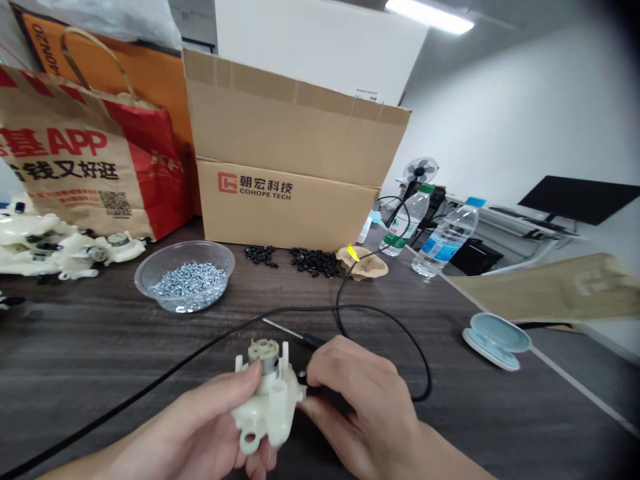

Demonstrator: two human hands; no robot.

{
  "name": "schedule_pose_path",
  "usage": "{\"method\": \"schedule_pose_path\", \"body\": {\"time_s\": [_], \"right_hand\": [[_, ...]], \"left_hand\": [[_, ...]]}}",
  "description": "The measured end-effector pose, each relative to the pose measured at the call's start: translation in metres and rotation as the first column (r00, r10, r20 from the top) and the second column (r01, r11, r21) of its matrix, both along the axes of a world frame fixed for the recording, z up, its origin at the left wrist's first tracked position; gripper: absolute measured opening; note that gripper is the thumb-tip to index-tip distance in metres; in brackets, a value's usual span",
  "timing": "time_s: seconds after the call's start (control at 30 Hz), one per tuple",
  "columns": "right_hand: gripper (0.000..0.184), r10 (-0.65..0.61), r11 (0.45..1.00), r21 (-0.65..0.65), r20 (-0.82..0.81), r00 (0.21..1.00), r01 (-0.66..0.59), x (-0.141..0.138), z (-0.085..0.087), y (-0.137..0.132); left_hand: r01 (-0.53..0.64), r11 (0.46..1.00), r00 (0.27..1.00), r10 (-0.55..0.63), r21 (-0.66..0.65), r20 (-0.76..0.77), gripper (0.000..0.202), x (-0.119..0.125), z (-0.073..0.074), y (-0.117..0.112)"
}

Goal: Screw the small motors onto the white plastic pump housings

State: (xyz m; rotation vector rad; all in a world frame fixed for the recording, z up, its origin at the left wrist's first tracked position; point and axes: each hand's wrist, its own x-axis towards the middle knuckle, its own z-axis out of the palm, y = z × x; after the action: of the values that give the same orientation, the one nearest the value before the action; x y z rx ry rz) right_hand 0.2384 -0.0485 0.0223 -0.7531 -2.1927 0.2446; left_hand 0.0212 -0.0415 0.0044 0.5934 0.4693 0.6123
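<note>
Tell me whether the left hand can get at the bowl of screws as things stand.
Probably not yet: the left hand is closed around the white plastic housing. With that set down, the way to the clear bowl of screws looks fairly free across the dark table, with only the black cable crossing it.

Single head-worn camera looked forward and down, close above the left hand (195,427) and right hand (365,400), across a dark wood bench (100,347) toward a brown cardboard box (285,153).

Left hand (200,427) low at center, fingers curled, thumb raised, right hand (365,393) angled inward, fingers bent in a pinch, hands just apart, bare forearms (445,457) rising from the bottom edge
</note>
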Motion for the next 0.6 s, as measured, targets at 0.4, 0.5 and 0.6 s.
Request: {"method": "schedule_pose_path", "body": {"time_s": [0.4,0.5,0.6], "right_hand": [[0.033,-0.297,0.928,-0.061,0.476,0.828,0.368,0.033,0.021,0.019],[0.018,-0.269,0.918,-0.073,0.606,0.749,0.389,0.035,0.012,0.026],[0.007,-0.253,0.911,-0.097,0.636,0.729,0.401,0.029,0.005,0.025]], "left_hand": [[-0.096,0.92,0.944,0.204,0.379,-0.258,0.042,-0.012,0.009,0.011],[-0.139,0.841,0.885,0.343,0.524,-0.315,0.041,-0.012,0.007,0.014],[-0.151,0.737,0.811,0.473,0.658,-0.344,0.035,-0.012,0.006,0.014]]}}
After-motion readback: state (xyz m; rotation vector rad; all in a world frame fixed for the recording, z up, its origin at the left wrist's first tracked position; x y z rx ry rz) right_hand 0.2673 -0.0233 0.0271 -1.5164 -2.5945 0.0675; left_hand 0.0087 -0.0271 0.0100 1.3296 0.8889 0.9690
